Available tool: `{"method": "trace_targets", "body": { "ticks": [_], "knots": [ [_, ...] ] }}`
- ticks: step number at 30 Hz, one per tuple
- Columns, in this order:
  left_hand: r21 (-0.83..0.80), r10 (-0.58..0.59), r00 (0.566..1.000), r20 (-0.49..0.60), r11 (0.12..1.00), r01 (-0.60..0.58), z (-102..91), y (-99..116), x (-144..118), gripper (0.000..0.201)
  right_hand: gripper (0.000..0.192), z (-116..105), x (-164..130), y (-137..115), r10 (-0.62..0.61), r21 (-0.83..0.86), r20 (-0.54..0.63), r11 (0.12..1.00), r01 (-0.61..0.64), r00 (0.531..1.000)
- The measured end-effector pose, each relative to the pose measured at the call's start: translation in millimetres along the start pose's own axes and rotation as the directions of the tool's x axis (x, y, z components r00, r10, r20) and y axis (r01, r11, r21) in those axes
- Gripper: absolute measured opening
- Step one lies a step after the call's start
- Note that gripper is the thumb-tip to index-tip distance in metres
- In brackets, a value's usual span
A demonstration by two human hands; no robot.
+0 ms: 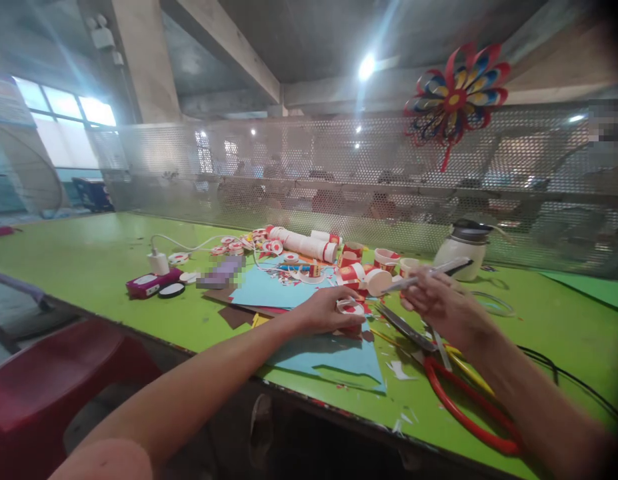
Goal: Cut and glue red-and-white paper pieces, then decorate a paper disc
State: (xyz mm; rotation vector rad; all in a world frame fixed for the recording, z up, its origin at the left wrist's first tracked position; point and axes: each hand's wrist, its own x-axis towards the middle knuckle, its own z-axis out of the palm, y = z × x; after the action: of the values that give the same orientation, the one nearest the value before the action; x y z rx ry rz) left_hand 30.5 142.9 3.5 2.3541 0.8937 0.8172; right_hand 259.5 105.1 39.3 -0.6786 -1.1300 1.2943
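Nearest, one pair of red-handled scissors [453,387] lay open on the green table [89,260], beside one blue paper sheet [333,353]. Left hand [326,310] rested on that sheet, fingers curled around one red-and-white paper ring [349,307]. Right hand [436,303], just above the table, was clenched around one silvery tool [429,272], blurred. Beyond, about five paper cups [386,259] stood clustered, one rolled stack [301,243] behind. Farther off, one white jug [461,253]; one pinwheel [456,93] hung on the mesh screen [289,167].

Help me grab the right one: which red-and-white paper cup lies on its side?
The cup just beyond the left hand, its open mouth facing the camera; the others stand upright behind.
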Motion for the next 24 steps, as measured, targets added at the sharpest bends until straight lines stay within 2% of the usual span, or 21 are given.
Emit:
{"method": "trace_targets", "body": {
  "ticks": [2, 5, 8, 11, 18, 24],
  "knots": [
    [0.069, -0.016, 1.0, 0.007, 0.997, 0.016, 4.8, 0, 4, 0.052, 0.02, -4, 0, 2, -0.013, -0.007, -0.069, 1.0, 0.012, 0.998],
    [0.189, -0.017, 0.995, 0.095, 0.982, -0.001, 8.5, 4, 9, 0.056, 0.02, -6, 0, 4, -0.031, -0.035, -0.127, 0.999, 0.026, 0.991],
    [0.276, 0.021, 0.986, 0.163, 0.959, -0.065, 8.6, 9, 10, 0.06, 0.023, -4, -2, 7, -0.015, -0.054, -0.106, 0.998, 0.009, 0.994],
    [0.322, 0.002, 0.979, 0.202, 0.944, -0.069, 6.0, 11, 9, 0.059, 0.026, -2, -3, 11, 0.007, -0.065, -0.078, 0.998, -0.012, 0.997],
    [0.183, -0.031, 0.949, 0.315, 0.983, -0.028, -8.9, 4, 11, 0.047, 0.032, -6, 1, 15, -0.014, -0.045, -0.038, 0.999, 0.012, 0.999],
    [0.1, -0.012, 0.936, 0.352, 0.995, -0.024, -15.2, -2, 8, 0.051, 0.03, -5, 3, 12, -0.033, -0.088, -0.061, 0.996, 0.028, 0.998]
  ]
}}
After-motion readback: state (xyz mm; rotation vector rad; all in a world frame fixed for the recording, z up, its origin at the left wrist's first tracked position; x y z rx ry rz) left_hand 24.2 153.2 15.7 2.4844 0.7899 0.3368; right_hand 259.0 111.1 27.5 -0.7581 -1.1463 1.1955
